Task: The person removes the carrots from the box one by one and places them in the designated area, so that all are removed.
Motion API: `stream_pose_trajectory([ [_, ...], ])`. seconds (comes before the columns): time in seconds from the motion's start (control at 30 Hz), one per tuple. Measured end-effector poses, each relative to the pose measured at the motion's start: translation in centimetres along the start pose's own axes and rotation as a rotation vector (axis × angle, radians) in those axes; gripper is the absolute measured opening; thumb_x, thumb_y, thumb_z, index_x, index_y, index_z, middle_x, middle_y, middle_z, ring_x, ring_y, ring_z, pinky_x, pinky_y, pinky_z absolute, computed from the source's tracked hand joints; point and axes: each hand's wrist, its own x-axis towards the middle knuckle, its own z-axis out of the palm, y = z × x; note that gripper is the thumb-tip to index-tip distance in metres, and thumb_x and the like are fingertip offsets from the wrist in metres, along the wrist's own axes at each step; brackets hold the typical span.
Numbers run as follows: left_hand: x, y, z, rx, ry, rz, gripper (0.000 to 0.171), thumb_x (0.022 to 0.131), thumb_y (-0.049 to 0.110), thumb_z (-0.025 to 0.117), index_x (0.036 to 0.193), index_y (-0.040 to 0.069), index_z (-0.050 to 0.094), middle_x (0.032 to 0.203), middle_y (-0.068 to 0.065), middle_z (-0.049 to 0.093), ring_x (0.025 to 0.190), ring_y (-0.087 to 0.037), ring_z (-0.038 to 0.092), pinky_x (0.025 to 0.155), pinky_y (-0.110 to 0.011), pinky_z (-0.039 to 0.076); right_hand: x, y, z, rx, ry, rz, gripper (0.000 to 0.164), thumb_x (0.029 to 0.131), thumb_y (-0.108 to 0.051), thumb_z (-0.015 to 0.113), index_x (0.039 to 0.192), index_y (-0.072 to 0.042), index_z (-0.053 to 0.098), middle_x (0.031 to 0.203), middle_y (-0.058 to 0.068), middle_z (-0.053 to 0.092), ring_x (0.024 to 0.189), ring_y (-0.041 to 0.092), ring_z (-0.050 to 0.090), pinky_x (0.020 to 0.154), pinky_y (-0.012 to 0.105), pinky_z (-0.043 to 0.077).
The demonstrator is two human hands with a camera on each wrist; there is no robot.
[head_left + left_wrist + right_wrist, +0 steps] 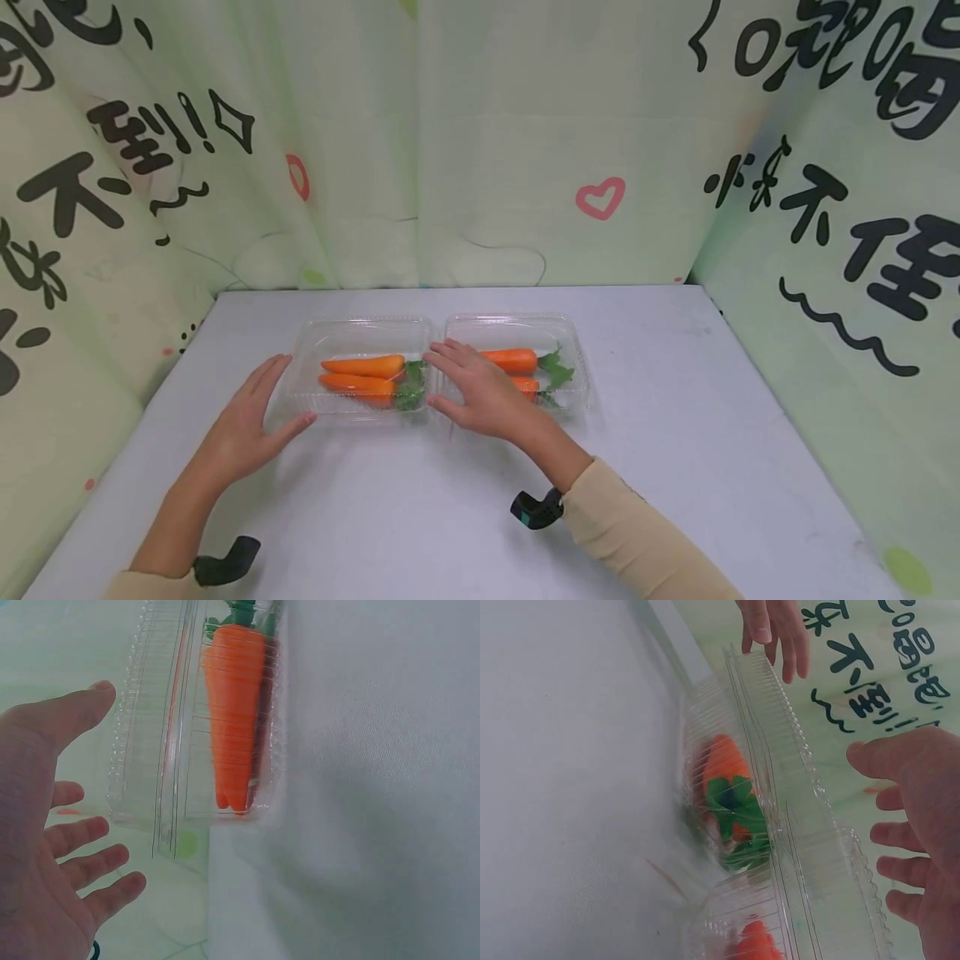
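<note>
Two clear plastic boxes stand side by side on the white table, each with orange carrots inside. The left box (309,340) holds two carrots (362,385) whose green tops point right. In the right box (573,333), part of the carrots (517,361) is hidden by my right hand (487,398). That hand hovers over the gap between the boxes, fingers extended, gripping nothing. My left hand (242,433) is spread beside the left box's left edge. In the left wrist view, the fingers (105,900) stand apart from the box wall.
The white tabletop (420,517) runs to a curtain (487,167) at the back and sides, printed with black characters and hearts. A dark wrist mount (227,562) sits at the left wrist, another mount (537,510) at the right.
</note>
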Motion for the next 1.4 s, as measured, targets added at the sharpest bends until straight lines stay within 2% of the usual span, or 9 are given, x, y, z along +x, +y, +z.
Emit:
stream_pose_trajectory([
  [0.33,0.1,-0.2,0.2,-0.001,-0.02,-0.03,0.089,0.085,0.04,0.072,0.153,0.01,0.022,0.154,-0.022,0.028,0.134,-0.045,0.035,0.098,-0.07,0.039,0.4,-0.3,0.6,0.005,-0.032,0.024,0.059,0.094,-0.041,0.06,0.145,-0.017,0.044,0.154,0.003,0.04,0.146,0.025,0.032,0.116,0.046,0.035],
  [0.97,-0.2,-0.4,0.8,-0.053,-0.02,-0.066,0.09,0.085,0.039,0.072,0.153,0.009,0.021,0.153,-0.024,0.029,0.134,-0.046,0.034,0.098,-0.072,0.037,1.7,-1.2,1.4,-0.035,-0.072,0.001,0.06,0.093,-0.042,0.06,0.147,-0.02,0.042,0.154,0.003,0.04,0.146,0.024,0.031,0.119,0.043,0.031],
  [1.2,-0.2,-0.8,0.9,-0.103,-0.03,-0.081,0.09,0.085,0.038,0.072,0.152,0.008,0.022,0.153,-0.023,0.029,0.132,-0.043,0.038,0.095,-0.065,0.045,2.2,-1.4,1.6,-0.039,-0.089,-0.007,0.062,0.093,-0.043,0.061,0.147,-0.019,0.042,0.154,0.002,0.04,0.146,0.024,0.032,0.118,0.044,0.032],
  [1.4,-0.3,-1.0,0.9,-0.142,-0.05,-0.112,0.091,0.084,0.039,0.073,0.152,0.008,0.021,0.154,-0.024,0.028,0.132,-0.044,0.038,0.098,-0.063,0.044,2.7,-1.4,1.8,-0.034,-0.102,-0.008,0.063,0.093,-0.042,0.061,0.147,-0.017,0.042,0.155,0.003,0.039,0.147,0.024,0.031,0.118,0.044,0.032],
])
